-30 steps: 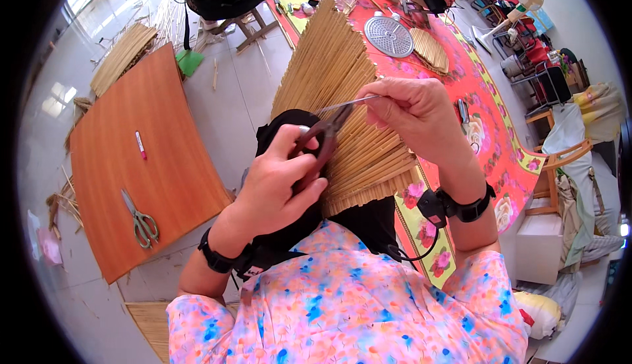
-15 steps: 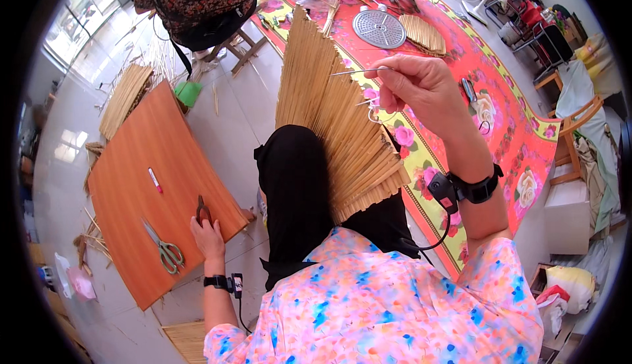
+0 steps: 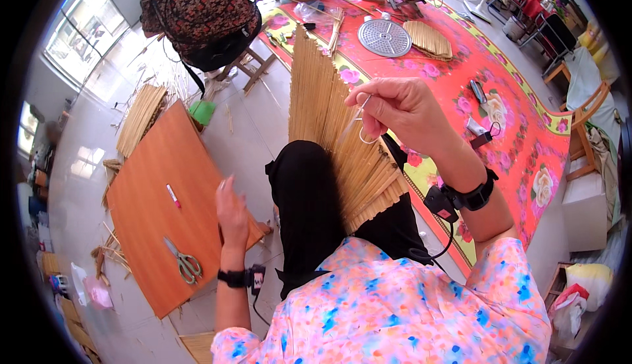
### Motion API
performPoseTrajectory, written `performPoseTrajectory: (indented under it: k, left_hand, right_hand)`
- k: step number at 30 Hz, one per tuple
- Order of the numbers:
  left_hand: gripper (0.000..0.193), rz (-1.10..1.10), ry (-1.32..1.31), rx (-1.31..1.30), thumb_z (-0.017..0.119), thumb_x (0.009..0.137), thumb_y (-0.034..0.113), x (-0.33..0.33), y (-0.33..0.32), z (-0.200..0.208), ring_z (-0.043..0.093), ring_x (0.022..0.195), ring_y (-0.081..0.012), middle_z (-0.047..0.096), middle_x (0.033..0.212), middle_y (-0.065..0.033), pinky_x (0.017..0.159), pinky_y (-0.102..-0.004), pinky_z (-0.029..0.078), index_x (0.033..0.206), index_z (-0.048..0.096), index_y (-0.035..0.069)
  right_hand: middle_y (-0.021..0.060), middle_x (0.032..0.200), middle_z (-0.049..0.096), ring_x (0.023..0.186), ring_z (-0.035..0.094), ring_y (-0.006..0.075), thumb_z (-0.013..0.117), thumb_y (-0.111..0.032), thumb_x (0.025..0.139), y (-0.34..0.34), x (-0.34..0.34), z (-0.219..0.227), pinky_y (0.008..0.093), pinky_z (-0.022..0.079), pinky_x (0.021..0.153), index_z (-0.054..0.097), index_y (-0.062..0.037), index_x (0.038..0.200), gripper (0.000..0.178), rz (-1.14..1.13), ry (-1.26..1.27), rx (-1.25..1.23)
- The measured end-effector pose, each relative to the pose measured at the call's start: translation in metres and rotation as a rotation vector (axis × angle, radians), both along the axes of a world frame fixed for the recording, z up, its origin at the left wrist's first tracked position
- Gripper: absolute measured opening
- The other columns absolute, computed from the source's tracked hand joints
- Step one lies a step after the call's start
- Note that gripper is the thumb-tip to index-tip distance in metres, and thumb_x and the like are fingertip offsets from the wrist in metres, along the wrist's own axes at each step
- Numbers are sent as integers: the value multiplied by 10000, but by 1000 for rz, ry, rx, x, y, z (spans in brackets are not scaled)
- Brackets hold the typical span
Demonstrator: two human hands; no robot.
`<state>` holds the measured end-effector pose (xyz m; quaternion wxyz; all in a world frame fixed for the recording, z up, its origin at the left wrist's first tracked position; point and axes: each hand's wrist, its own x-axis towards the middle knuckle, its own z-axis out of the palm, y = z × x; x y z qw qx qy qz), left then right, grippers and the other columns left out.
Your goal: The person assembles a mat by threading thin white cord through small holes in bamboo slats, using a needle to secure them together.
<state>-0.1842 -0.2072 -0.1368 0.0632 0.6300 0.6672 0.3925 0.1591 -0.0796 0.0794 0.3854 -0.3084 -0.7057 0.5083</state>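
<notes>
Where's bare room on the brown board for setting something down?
The brown board looks bare beyond the pink-and-white pen and left of the scissors. Crowded: around the scissors, and the right side, where your left hand is.

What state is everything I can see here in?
Left hand: open, blurred, seemingly empty.
Right hand: pinching a thin needle-like tool.
White thread: loosely looped below the right hand.
Straw panel: resting on the lap.
Scissors: lying on the brown board.
Marker: on the board.
Round metal plate: flat on the red mat.
</notes>
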Motion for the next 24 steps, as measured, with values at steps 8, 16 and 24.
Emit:
performPoseTrajectory:
  k: [8, 16, 24]
  left_hand:
    - [380, -683, -462, 496, 651, 856, -2, 150, 92, 169, 609, 1044, -227, 587, 1215, -146, 810, -300, 509, 1232, 600, 11]
    - [149, -826, -934, 371, 516, 981, 109, 166, 116, 175, 640, 1002, -229, 649, 1080, -147, 771, -297, 535, 1045, 606, 9]
    - [191, -871, -1018, 180, 477, 1014, 169, 126, 118, 177, 602, 595, -164, 604, 706, -93, 537, -256, 485, 965, 557, 4]
  right_hand:
    - [1, 651, 601, 567, 563, 42, 565, -97, 956, -6, -15, 5, 190, 458, 516, 680, 9, 943, 157, -17, 14, -47]
    - [15, 695, 641, 601, 611, 63, 597, -117, 938, 2, 5, 10, 213, 487, 526, 692, -2, 1001, 162, 7, -55, -83]
    - [72, 947, 675, 658, 626, 69, 597, -152, 942, 32, 25, -24, 205, 511, 575, 657, 1, 1122, 244, -354, -166, -31]
